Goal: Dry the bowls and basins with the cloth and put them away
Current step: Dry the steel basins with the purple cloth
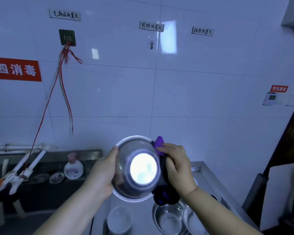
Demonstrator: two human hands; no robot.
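A polished, mirror-bright metal bowl [136, 168], a soft purple cloth [159, 145] and seemingly brushed steel counter [209, 182] are seen.

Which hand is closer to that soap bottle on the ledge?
Left. The left hand holds the steel bowl just right of the soap bottle; the right hand, gripping the purple cloth, is beyond the bowl.

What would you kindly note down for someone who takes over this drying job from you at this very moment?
Left hand: grips the round stainless steel bowl by its rim, held up with the base facing the camera.
Right hand: presses the purple cloth against the bowl's outer side.
On the steel counter below: a small white bowl and two steel basins.
Done: cannot tell.
Left: finish this bowl, dry the rest, put all away.
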